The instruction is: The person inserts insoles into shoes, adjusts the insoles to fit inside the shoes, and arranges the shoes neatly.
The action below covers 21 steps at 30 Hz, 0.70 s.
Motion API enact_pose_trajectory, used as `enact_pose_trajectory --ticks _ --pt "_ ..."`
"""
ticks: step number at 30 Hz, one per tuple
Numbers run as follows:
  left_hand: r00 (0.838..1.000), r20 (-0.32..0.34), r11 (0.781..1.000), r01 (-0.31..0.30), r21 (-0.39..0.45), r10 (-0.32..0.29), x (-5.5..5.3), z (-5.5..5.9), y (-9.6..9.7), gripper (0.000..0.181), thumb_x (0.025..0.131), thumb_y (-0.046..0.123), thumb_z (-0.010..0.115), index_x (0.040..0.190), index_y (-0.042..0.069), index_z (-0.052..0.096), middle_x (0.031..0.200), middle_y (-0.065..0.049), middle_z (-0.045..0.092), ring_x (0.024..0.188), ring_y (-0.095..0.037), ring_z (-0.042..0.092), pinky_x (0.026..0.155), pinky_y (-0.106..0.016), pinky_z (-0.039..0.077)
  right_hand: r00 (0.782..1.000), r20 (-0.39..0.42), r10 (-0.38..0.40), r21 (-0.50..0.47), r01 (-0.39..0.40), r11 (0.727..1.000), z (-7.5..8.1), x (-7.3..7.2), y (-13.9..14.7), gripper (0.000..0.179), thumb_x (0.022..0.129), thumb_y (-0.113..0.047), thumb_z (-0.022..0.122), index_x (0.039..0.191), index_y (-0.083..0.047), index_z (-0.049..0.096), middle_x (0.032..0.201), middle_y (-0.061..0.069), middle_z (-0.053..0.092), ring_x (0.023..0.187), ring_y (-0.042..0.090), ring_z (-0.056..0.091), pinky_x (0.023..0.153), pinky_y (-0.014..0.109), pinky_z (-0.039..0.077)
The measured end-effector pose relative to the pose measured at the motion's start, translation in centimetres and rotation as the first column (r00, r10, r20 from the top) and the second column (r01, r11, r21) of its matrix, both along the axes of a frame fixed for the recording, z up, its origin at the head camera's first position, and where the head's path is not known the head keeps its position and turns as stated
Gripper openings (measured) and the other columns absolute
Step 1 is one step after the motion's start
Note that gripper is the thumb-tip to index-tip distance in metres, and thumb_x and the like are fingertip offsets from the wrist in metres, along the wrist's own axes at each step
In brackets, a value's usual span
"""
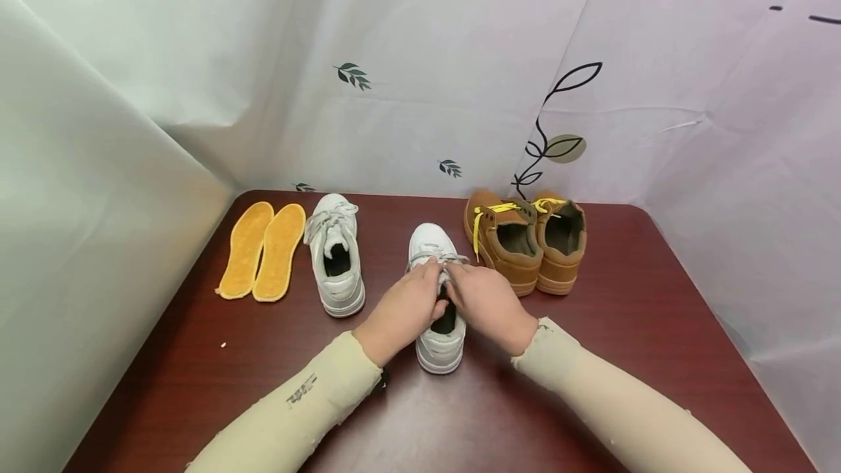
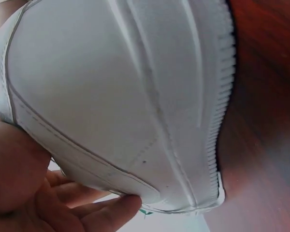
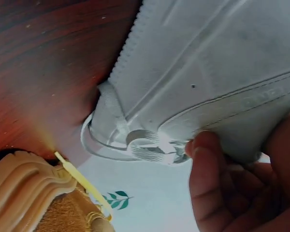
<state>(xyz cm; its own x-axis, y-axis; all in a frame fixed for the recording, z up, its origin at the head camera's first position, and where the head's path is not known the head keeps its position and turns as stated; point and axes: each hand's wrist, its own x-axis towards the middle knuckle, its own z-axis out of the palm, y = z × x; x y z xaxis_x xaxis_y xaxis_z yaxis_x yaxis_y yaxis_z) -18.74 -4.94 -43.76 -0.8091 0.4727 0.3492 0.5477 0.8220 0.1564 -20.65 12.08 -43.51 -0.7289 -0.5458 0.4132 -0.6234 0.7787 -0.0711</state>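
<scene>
"Middle sneaker (image 1: 439, 348), the white one: where does it stand?"

"On the dark red table (image 1: 591, 371), around the centre, with its toe to the far side and its heel to the near side."

"And what is to its left?"

"At far left, two yellow insoles (image 1: 247, 250) lie flat, side by side. Just right of them stands another white sneaker (image 1: 339, 289), upright, toe also to the far side."

"How does the left hand (image 1: 402, 306) hold?"

"Narrowly: its fingers bend over the middle sneaker's lacing, with the thumb at the shoe's opening."

"And the right hand (image 1: 489, 305)?"

"Close beside the left, its grip narrow too, fingers curled on the upper's edge by the pale laces (image 3: 152, 145). Whether either hand also pinches the tongue, one cannot tell."

"Farther right?"

"Two brown shoes (image 1: 517, 265) with yellow laces (image 1: 502, 208) stand upright, touching, toward the far edge."
</scene>
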Motion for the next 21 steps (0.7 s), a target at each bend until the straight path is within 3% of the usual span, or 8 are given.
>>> enact_pose_trajectory --ticks 4,9,13,17,21 --pt "0.999 -0.006 0.999 -0.045 0.019 0.045 -0.2 0.0 0.2 0.036 0.085 0.013 0.074 0.112 0.0 0.053 0.093 -0.012 0.063 0.081 -0.028 0.068 0.07 -0.039 0.057 0.998 -0.053 -0.031 -0.03 0.029 0.999 -0.7 -0.2 0.2 0.018 0.101 -0.021 0.057 0.087 -0.01 0.058 0.062 0.001 0.055 0.056 0.024 0.062 0.051 0.042 0.049" --pt "0.993 -0.045 0.991 -0.11 0.076 0.113 -0.4 -0.4 0.1 0.013 0.091 0.01 0.063 0.098 0.004 0.054 0.073 -0.008 0.06 0.058 -0.029 0.065 0.05 -0.041 0.051 0.996 -0.082 -0.031 -0.04 0.027 0.999 -1.2 -0.3 0.3 0.023 0.103 -0.025 0.055 0.085 -0.011 0.055 0.058 -0.002 0.048 0.052 0.022 0.06 0.048 0.04 0.048" --pt "0.991 -0.067 0.988 -0.11 0.107 0.118 -0.6 -0.6 -0.2 0.011 0.091 0.009 0.062 0.096 0.005 0.053 0.069 -0.007 0.059 0.054 -0.029 0.064 0.048 -0.041 0.05 0.999 -0.025 -0.037 -0.028 0.037 0.999 -0.8 -0.3 0.0 0.022 0.1 -0.028 0.059 0.088 -0.01 0.058 0.065 0.001 0.056 0.058 0.024 0.063 0.053 0.042 0.051" --pt "0.992 -0.052 0.985 -0.108 0.135 0.116 -0.7 -0.8 -0.3 0.01 0.092 0.009 0.061 0.1 0.006 0.054 0.071 -0.007 0.062 0.055 -0.028 0.064 0.048 -0.042 0.049 0.992 0.087 -0.089 0.006 0.089 0.996 -0.1 0.0 -0.2 0.025 0.09 -0.033 0.07 0.092 -0.009 0.062 0.071 0.002 0.061 0.064 0.025 0.065 0.058 0.044 0.052" --pt "0.993 -0.049 0.982 -0.1 0.162 0.109 -0.7 -0.9 -0.3 0.013 0.092 0.01 0.06 0.105 0.007 0.057 0.074 -0.008 0.066 0.056 -0.029 0.065 0.049 -0.042 0.05 0.985 0.136 -0.108 0.011 0.108 0.994 0.2 -0.1 -0.1 0.019 0.088 -0.027 0.068 0.083 -0.011 0.059 0.063 0.0 0.054 0.058 0.023 0.061 0.053 0.044 0.05"
